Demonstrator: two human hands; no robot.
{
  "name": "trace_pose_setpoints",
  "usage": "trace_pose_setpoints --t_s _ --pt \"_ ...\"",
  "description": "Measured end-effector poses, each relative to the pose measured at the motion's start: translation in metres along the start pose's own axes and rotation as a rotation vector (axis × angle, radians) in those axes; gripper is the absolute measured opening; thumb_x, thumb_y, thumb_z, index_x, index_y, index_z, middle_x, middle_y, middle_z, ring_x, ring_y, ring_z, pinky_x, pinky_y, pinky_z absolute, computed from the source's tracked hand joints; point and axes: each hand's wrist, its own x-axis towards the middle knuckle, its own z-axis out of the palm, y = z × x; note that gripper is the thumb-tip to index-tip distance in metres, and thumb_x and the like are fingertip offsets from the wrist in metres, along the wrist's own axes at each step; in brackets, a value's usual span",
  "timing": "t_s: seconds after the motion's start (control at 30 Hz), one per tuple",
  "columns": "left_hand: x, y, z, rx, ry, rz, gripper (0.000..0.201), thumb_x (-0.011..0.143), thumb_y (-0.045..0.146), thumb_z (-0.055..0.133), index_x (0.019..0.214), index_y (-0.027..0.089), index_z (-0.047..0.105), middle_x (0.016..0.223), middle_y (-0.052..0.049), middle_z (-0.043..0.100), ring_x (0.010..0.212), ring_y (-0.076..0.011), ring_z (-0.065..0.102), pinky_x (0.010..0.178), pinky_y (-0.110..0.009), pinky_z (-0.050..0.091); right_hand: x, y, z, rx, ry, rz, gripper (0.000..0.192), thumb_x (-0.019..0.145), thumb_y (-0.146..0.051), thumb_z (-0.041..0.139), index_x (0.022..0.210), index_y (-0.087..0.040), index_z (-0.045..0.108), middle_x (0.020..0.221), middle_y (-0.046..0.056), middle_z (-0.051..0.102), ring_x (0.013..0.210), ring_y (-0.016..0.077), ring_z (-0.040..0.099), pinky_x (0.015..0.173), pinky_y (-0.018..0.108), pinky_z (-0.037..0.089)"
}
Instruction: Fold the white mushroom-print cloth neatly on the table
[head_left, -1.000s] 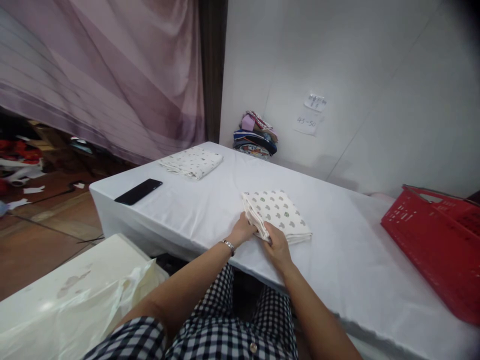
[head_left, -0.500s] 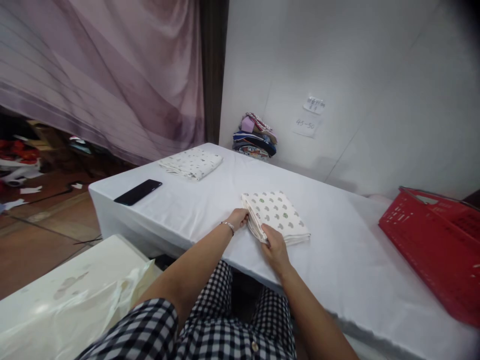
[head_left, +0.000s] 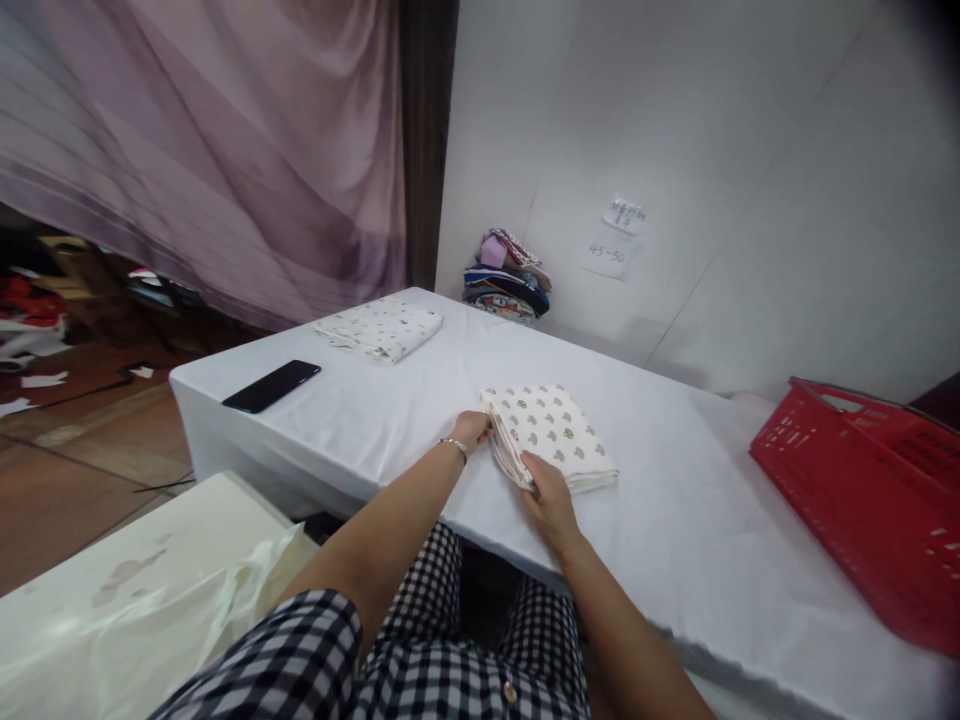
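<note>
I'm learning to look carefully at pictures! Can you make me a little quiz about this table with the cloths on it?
1. True or false: both hands touch the folded patterned cloth.
2. What colour is the basket at the right end of the table?
3. Which lies nearer the black phone: A) the other folded cloth, B) the basket?

Key:
1. True: the left hand is at its left edge, the right hand at its near corner.
2. Red.
3. A.
</note>
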Motion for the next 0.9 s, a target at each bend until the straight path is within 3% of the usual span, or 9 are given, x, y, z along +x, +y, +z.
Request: trace_pose_setpoints --t_s 0.07,0.2,0.37,0.6,0.73,0.9 --pt "0.0 0.002 0.0 -0.013 0.004 -0.06 0.024 0.088 0.03 0.054 0.103 0.013 0.058 0.099 -0.007 0.061 0.082 -0.0144 0.06 0.071 -0.03 0.051 0.0 0.0 0.0 -0.002 -0.003 0.005 0.055 0.076 -0.01 0.044 0.13 -0.02 0.048 0.125 0.01 0.057 0.116 0.0234 0.053 0.096 0.043 0.045" --pt "-0.003 0.004 -0.002 -0.07 -0.006 -0.097 0.009 0.079 0.016 0.059 0.07 0.014 0.058 0.066 -0.003 0.059 0.055 -0.0085 0.054 0.048 -0.019 0.037 -0.001 -0.001 0.0 0.001 -0.023 0.004 0.055 0.076 -0.011 0.045 0.13 -0.02 0.048 0.126 0.01 0.056 0.118 0.023 0.051 0.098 0.043 0.043" --pt "-0.006 0.005 -0.004 -0.127 -0.044 -0.083 0.015 0.074 0.018 0.061 0.061 0.015 0.053 0.053 0.002 0.051 0.044 -0.0053 0.041 0.041 -0.018 0.027 0.003 -0.007 -0.011 0.066 -0.093 0.014 0.048 0.078 -0.022 0.055 0.126 -0.021 0.053 0.128 0.01 0.056 0.118 0.0246 0.05 0.099 0.043 0.042" --pt "-0.005 0.004 -0.005 -0.169 -0.1 -0.088 0.011 0.075 0.023 0.059 0.068 0.015 0.056 0.058 0.002 0.054 0.043 -0.0051 0.041 0.04 -0.018 0.024 0.043 0.0 -0.027 0.337 -0.159 0.349 0.03 0.084 -0.037 0.05 0.103 -0.021 0.067 0.101 0.005 0.069 0.093 0.02 0.064 0.082 0.033 0.051" --pt "-0.003 0.002 -0.004 -0.166 -0.093 -0.085 0.016 0.077 0.022 0.057 0.063 0.015 0.051 0.054 0.003 0.05 0.043 -0.005 0.042 0.04 -0.017 0.024 0.072 0.004 -0.017 0.274 -0.192 0.409 0.031 0.083 -0.038 0.051 0.106 -0.023 0.065 0.099 0.003 0.069 0.086 0.0175 0.063 0.076 0.029 0.05" --pt "-0.002 0.001 -0.003 -0.13 -0.091 -0.075 0.023 0.078 0.025 0.057 0.059 0.016 0.049 0.049 0.004 0.046 0.041 -0.006 0.04 0.039 -0.019 0.024 0.097 -0.007 -0.001 0.033 -0.297 0.38 0.04 0.078 -0.038 0.059 0.115 -0.024 0.059 0.101 0.005 0.064 0.084 0.0186 0.059 0.07 0.028 0.045"
